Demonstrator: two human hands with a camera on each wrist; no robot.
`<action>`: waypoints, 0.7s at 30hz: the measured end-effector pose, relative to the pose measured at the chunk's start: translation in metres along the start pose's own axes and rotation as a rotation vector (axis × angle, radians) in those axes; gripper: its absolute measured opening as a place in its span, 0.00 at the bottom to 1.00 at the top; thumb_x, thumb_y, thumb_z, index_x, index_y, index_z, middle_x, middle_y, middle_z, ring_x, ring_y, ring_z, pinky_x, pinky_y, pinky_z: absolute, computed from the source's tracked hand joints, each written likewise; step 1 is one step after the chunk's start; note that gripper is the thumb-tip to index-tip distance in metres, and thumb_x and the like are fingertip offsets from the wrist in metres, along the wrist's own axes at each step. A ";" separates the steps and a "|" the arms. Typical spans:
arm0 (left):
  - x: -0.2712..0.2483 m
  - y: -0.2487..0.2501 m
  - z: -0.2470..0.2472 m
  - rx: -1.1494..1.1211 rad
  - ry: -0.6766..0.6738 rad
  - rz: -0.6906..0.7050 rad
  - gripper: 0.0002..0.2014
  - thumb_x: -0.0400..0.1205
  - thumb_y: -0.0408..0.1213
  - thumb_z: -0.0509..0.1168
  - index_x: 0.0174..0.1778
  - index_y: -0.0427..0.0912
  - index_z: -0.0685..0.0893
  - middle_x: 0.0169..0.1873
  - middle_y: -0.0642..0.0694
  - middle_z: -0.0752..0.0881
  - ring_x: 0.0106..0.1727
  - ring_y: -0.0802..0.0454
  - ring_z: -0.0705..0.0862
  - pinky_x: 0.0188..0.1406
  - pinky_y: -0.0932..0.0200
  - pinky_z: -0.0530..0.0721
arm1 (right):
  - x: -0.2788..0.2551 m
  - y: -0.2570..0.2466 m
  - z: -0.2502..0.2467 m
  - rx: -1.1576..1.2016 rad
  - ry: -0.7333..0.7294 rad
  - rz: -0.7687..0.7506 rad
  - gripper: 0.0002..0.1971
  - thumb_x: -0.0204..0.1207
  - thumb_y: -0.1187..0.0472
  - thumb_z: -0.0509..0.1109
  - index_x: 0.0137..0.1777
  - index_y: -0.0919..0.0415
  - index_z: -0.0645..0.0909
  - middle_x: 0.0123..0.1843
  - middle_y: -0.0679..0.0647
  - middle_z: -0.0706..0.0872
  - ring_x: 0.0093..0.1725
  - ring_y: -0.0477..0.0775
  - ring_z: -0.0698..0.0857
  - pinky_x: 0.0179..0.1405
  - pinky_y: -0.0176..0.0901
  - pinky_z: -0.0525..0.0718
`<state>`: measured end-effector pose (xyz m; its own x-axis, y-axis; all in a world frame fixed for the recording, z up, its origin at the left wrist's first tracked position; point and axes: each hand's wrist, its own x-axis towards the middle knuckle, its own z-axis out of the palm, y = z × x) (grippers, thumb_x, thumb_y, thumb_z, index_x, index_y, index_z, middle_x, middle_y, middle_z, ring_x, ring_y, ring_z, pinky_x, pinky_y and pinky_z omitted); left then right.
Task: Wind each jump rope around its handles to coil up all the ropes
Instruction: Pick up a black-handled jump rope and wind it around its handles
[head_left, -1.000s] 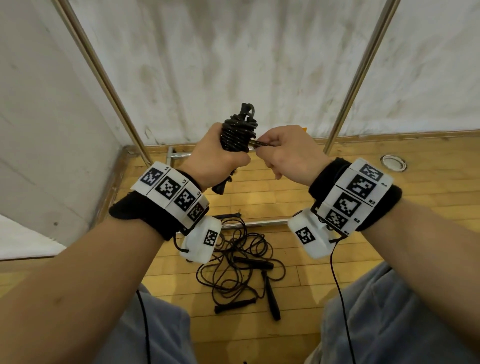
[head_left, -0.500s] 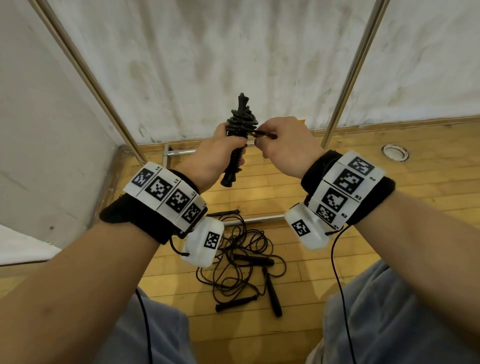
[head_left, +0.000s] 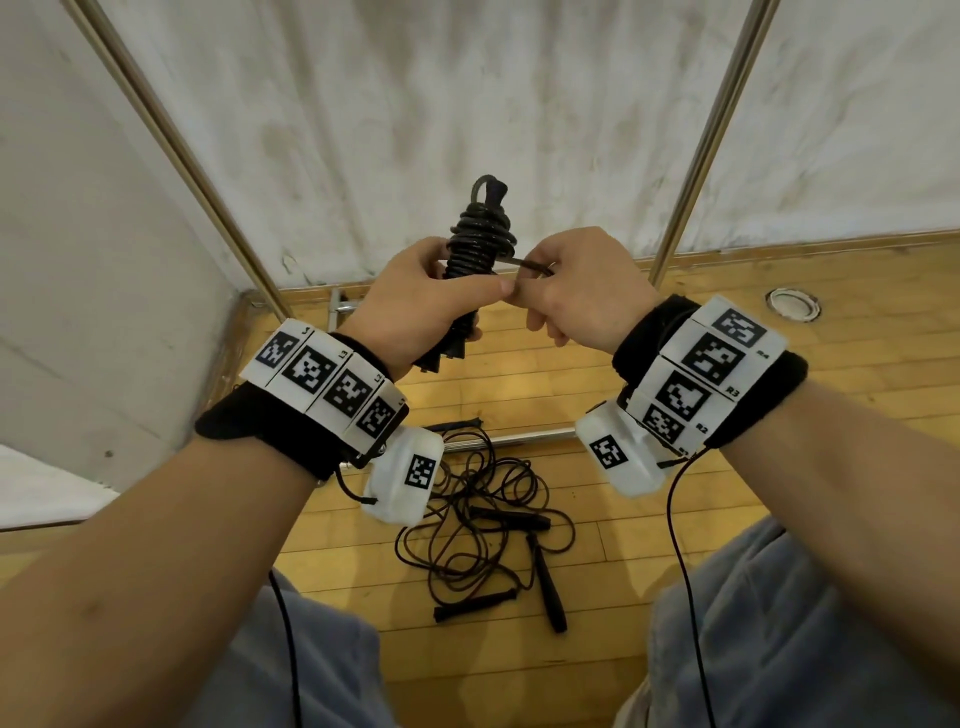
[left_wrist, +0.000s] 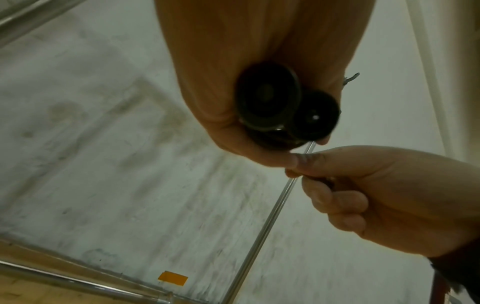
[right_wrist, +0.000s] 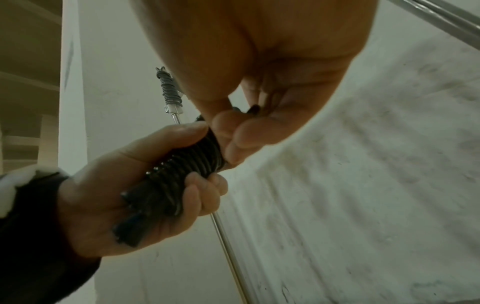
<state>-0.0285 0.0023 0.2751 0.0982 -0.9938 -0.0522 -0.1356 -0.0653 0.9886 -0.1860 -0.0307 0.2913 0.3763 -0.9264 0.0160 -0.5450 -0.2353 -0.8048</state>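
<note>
A black jump rope (head_left: 480, 244) is wound tightly round its two paired handles and stands upright at chest height. My left hand (head_left: 421, 306) grips the bundle (right_wrist: 179, 174) low down; the handle butts (left_wrist: 285, 105) show below my palm. My right hand (head_left: 576, 291) pinches the short free rope end (head_left: 530, 266) just right of the coils, thumb tips of both hands nearly touching. On the wooden floor below lies a tangle of loose black ropes (head_left: 483, 519) with several handles (head_left: 545, 587).
A white curtain wall (head_left: 467, 104) stands close ahead, with two slanted metal poles (head_left: 711, 135) and a metal bar (head_left: 519, 439) low on the floor. A round floor socket (head_left: 792, 304) lies far right. My knees in grey trousers (head_left: 779, 623) frame the rope pile.
The wound bundle has turned more upright and risen slightly in my left hand. My right hand keeps pinching the rope end close to the coils.
</note>
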 end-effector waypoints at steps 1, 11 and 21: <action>0.000 0.000 0.000 -0.010 -0.002 -0.009 0.24 0.64 0.44 0.77 0.53 0.42 0.79 0.34 0.49 0.81 0.26 0.55 0.81 0.32 0.54 0.86 | 0.000 0.000 0.000 0.008 0.022 -0.012 0.09 0.74 0.54 0.72 0.39 0.58 0.80 0.26 0.51 0.84 0.15 0.39 0.76 0.17 0.31 0.75; 0.000 -0.001 0.007 0.017 0.067 0.009 0.21 0.81 0.45 0.68 0.63 0.36 0.72 0.37 0.47 0.80 0.23 0.54 0.81 0.21 0.59 0.76 | -0.009 -0.004 0.009 -0.040 0.075 -0.195 0.07 0.78 0.63 0.65 0.49 0.57 0.84 0.35 0.48 0.86 0.32 0.45 0.87 0.38 0.39 0.85; -0.003 0.005 0.011 -0.095 0.066 -0.045 0.18 0.87 0.50 0.56 0.64 0.40 0.74 0.46 0.45 0.82 0.31 0.49 0.84 0.30 0.54 0.81 | -0.008 -0.001 0.012 0.045 0.198 -0.196 0.09 0.80 0.59 0.65 0.45 0.59 0.87 0.37 0.52 0.89 0.34 0.42 0.87 0.39 0.38 0.85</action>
<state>-0.0402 0.0035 0.2785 0.1671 -0.9818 -0.0903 -0.0356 -0.0976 0.9946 -0.1795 -0.0196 0.2845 0.3152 -0.9048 0.2864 -0.4408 -0.4068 -0.8001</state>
